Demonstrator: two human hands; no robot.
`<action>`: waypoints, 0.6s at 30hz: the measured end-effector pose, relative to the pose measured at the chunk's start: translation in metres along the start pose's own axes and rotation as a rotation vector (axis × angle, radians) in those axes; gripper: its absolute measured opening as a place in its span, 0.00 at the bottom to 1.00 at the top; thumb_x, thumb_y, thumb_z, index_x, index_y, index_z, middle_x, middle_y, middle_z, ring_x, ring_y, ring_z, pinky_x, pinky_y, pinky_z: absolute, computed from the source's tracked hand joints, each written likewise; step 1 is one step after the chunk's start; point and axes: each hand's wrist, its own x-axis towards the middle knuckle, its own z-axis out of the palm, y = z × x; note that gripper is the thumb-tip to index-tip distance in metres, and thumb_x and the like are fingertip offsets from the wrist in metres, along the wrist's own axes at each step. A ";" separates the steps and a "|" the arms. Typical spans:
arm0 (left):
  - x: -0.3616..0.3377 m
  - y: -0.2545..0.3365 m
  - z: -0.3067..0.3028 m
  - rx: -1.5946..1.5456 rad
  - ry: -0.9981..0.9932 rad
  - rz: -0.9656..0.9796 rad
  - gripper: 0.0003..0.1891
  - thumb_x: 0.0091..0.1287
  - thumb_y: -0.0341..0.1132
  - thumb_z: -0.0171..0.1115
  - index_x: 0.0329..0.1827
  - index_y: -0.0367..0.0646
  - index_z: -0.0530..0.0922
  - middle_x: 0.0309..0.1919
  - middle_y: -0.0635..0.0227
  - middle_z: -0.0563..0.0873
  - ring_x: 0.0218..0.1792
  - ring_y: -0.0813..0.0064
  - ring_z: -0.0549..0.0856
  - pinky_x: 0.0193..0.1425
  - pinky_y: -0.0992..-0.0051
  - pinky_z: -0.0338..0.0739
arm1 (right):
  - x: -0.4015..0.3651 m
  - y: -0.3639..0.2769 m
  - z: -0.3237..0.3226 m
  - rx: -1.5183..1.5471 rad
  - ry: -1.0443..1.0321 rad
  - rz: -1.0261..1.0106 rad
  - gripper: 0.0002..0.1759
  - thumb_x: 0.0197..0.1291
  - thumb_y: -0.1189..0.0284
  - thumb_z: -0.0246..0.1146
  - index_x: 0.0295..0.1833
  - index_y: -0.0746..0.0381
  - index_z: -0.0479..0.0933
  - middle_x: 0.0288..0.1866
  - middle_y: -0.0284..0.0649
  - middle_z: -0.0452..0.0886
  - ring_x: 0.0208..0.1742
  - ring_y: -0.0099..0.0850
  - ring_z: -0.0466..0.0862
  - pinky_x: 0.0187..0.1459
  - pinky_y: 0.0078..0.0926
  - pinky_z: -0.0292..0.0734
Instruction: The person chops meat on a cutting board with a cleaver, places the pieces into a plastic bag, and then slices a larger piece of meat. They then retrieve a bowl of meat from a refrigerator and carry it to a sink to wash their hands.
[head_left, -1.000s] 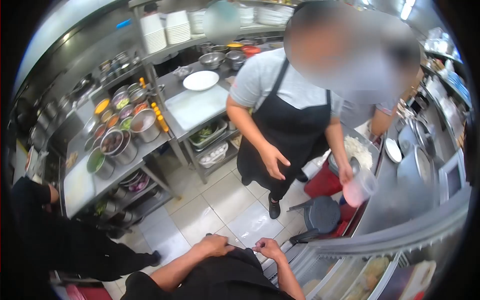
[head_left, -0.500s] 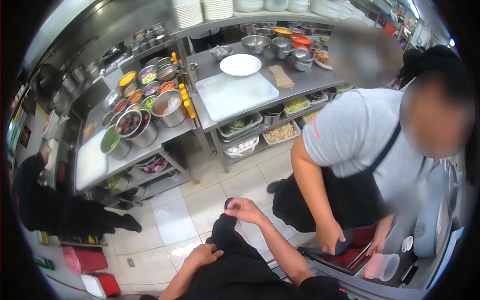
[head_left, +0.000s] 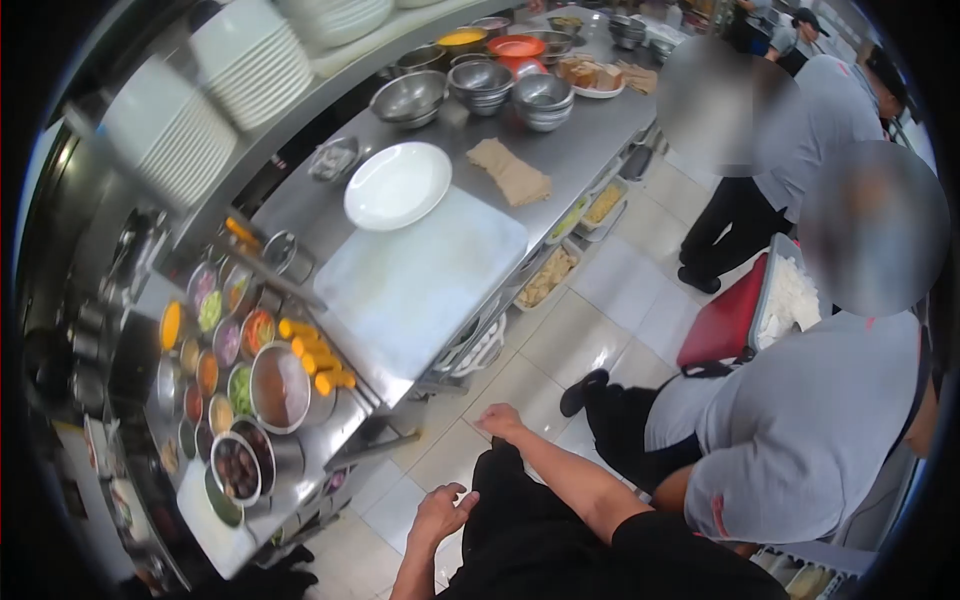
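At the bottom centre of the frame, I see my right hand [head_left: 502,422] lying empty and relaxed on my black trouser leg [head_left: 495,500], whose length runs up-frame. My left hand [head_left: 443,512], fingers spread and empty, sits just left of it, lower.

We see through one wide-angle head camera, high up and facing steeply down, with our left hand [head_left: 440,512] and right hand [head_left: 503,423] near below and the steel counter [head_left: 580,150] far left.

A plate [head_left: 397,184] lies on the counter [head_left: 590,150] behind the cutting board [head_left: 420,280], bowls [head_left: 480,85] beyond.
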 end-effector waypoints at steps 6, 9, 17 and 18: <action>0.065 0.060 -0.068 -0.078 0.009 0.176 0.22 0.65 0.51 0.61 0.49 0.40 0.82 0.46 0.51 0.84 0.47 0.54 0.84 0.53 0.61 0.77 | 0.033 0.117 -0.051 -0.314 0.056 0.236 0.18 0.50 0.63 0.61 0.41 0.66 0.83 0.48 0.55 0.82 0.54 0.48 0.81 0.57 0.40 0.76; 0.096 0.127 -0.096 -0.139 0.120 0.426 0.19 0.64 0.47 0.64 0.46 0.38 0.82 0.45 0.52 0.84 0.44 0.54 0.85 0.50 0.63 0.78 | 0.003 0.133 -0.107 -0.281 0.123 0.401 0.22 0.47 0.63 0.62 0.45 0.68 0.81 0.49 0.57 0.82 0.53 0.50 0.82 0.57 0.41 0.77; 0.126 0.283 -0.118 0.144 -0.131 0.895 0.20 0.66 0.46 0.63 0.51 0.39 0.80 0.47 0.55 0.83 0.47 0.56 0.82 0.48 0.68 0.78 | 0.038 0.210 -0.191 -0.087 0.162 0.561 0.31 0.43 0.57 0.69 0.51 0.67 0.80 0.55 0.51 0.81 0.58 0.44 0.81 0.59 0.37 0.77; 0.133 0.290 -0.120 0.165 -0.126 0.889 0.20 0.66 0.46 0.63 0.51 0.39 0.80 0.47 0.55 0.83 0.47 0.56 0.82 0.48 0.68 0.78 | 0.037 0.208 -0.201 0.028 0.224 0.636 0.30 0.45 0.58 0.68 0.51 0.67 0.80 0.56 0.52 0.80 0.58 0.45 0.80 0.59 0.36 0.77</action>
